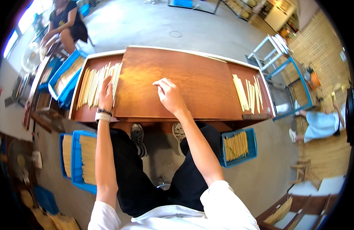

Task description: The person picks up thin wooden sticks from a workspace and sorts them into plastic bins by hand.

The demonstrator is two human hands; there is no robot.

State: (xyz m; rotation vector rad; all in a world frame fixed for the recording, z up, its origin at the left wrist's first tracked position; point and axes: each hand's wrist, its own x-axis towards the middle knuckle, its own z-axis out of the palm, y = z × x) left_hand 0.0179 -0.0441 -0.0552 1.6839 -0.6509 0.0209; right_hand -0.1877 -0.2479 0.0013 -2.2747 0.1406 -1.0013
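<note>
My left hand (106,96), with bracelets at the wrist, is over a row of pale wooden or bamboo strips (89,86) at the left end of a shallow brown tray table (89,113). Its fingers are extended, and I see nothing held in them; whether it touches the strips cannot be told. Above the middle of a smooth brown board (200,83) is my right hand (170,95), fingers half curled and thumb slightly apart, with nothing visible in it. The board lies across the tray. More pale strips (247,96) lie loosely past its right edge.
Blue crates of strips stand on the floor at left (76,169) and right (254,149). Another blue crate (54,83) tilts beside the tray's left end. A person (66,26) sits at far left; another (320,122) is at right. A blue metal frame (305,83) stands right.
</note>
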